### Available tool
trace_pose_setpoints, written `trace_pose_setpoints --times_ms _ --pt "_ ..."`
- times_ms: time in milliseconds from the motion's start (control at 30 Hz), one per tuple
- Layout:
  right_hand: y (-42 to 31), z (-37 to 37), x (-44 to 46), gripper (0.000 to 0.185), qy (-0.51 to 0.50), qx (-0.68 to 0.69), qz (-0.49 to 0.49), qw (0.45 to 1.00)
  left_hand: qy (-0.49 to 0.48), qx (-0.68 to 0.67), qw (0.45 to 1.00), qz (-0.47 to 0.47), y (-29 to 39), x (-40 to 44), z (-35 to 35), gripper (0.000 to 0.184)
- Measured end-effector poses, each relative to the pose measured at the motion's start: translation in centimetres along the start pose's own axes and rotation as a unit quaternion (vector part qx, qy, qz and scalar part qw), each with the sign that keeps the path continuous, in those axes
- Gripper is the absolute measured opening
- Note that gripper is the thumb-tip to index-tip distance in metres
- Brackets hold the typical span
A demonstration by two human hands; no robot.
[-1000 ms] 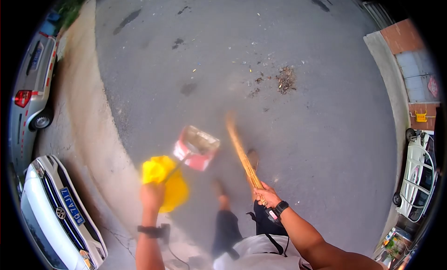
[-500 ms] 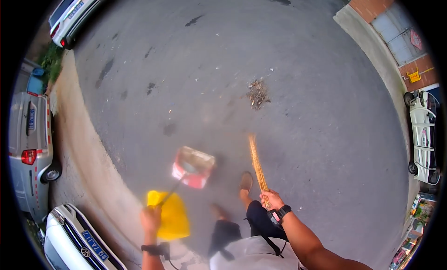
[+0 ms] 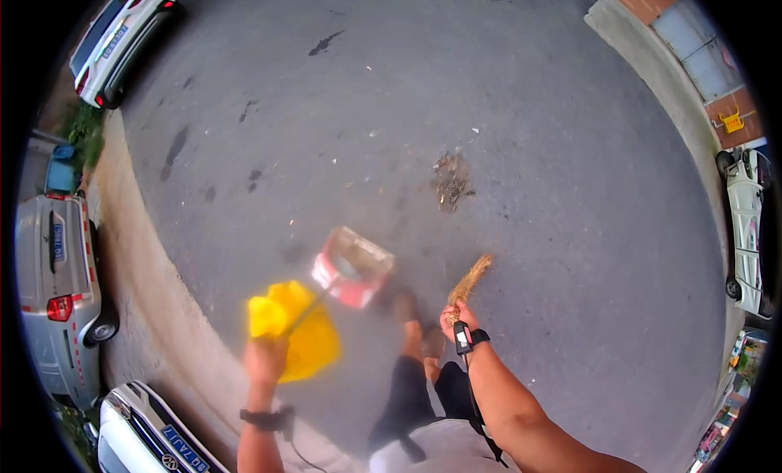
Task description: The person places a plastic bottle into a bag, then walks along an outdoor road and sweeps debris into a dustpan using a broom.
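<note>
My left hand (image 3: 265,359), slightly blurred, is closed around the thin handle of a red and white dustpan (image 3: 353,294). A bright yellow bag (image 3: 308,344) hangs at the same hand; how it is gripped cannot be made out. The dustpan is held out ahead of my feet, its open top facing up, and whether it touches the ground is unclear. My right hand (image 3: 459,315) grips a short straw broom (image 3: 472,279), whose bristles point forward and right. Beyond both tools, a small heap of dry debris (image 3: 450,182) lies on the pavement.
Grey pavement (image 3: 570,228) with scattered bits stretches ahead. Along the left, past a pale concrete strip (image 3: 155,261), stand a white car (image 3: 122,41), a silver van (image 3: 61,286) and another white car (image 3: 147,432). A white vehicle (image 3: 745,220) is parked on the right.
I have stepped forward, and the debris heap is nearer. The dustpan has moved forward and slightly right. The broom has swung from nearly upright in view to slanting right.
</note>
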State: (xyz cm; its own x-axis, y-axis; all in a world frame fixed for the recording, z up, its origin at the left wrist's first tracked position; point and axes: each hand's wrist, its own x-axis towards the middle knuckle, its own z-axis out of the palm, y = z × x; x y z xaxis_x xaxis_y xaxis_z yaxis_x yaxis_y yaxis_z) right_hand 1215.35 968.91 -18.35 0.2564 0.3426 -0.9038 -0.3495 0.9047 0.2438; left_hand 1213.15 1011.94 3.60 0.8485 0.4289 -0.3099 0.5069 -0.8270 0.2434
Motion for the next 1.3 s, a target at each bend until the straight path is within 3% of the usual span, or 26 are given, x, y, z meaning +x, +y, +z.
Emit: trace_pose_setpoints --times_ms 100,267,367,533,567,600,700,833,967,1033,1100,1167,1300 --pt "3.5 8.7 5.1 0.022 -0.008 0.053 -0.046 0.997 0.002 -0.013 1.000 0.009 1.5 3.0 0.9 0.034" --pt "6.3 17.9 8.7 0.021 -0.106 0.123 0.043 0.986 -0.030 -0.012 0.999 -0.018 3.7 7.2 1.5 0.033" --pt "5.7 21.2 6.3 0.019 -0.104 0.093 0.058 0.989 -0.042 0.007 0.999 -0.013 5.4 9.4 1.2 0.032" --pt "-0.7 18.5 1.7 0.014 -0.040 -0.188 0.001 0.981 -0.059 -0.022 0.998 -0.016 7.8 11.1 -0.3 0.032" --pt "-3.2 17.4 1.5 0.014 -0.040 -0.258 -0.002 0.965 -0.060 -0.022 0.998 -0.010 8.2 11.3 -0.4 0.029" --pt "-4.4 18.0 -0.3 0.014 0.005 -0.350 -0.092 0.932 -0.061 -0.022 0.998 -0.004 8.4 11.4 -0.2 0.026" --pt "-10.8 20.0 -2.6 0.028 0.073 -0.530 -0.203 0.820 -0.072 -0.008 0.997 -0.008 9.4 11.7 -0.3 0.022" --pt "-20.8 27.1 -0.8 0.027 0.153 -0.620 -0.268 0.722 -0.076 0.006 0.996 -0.035 10.6 12.7 0.4 0.022" --pt "-32.6 32.5 7.1 0.013 0.165 -0.640 -0.296 0.690 -0.094 0.022 0.993 -0.075 9.7 13.0 1.5 0.023" --pt "-37.1 34.6 12.2 0.014 0.193 -0.681 -0.320 0.630 -0.090 -0.004 0.991 -0.097 10.7 13.6 1.6 0.023" --pt "-39.2 34.5 16.1 0.017 0.178 -0.702 -0.292 0.624 -0.085 0.007 0.991 -0.104 11.3 14.2 1.7 0.023" --pt "-35.6 32.9 15.7 0.024 0.146 -0.758 -0.306 0.557 -0.056 0.001 0.995 -0.084 12.0 14.6 1.8 0.023" --pt "-29.2 26.7 10.6 0.084 0.105 -0.812 -0.168 0.549 -0.051 0.000 0.996 -0.077 12.2 14.7 1.8 0.023"
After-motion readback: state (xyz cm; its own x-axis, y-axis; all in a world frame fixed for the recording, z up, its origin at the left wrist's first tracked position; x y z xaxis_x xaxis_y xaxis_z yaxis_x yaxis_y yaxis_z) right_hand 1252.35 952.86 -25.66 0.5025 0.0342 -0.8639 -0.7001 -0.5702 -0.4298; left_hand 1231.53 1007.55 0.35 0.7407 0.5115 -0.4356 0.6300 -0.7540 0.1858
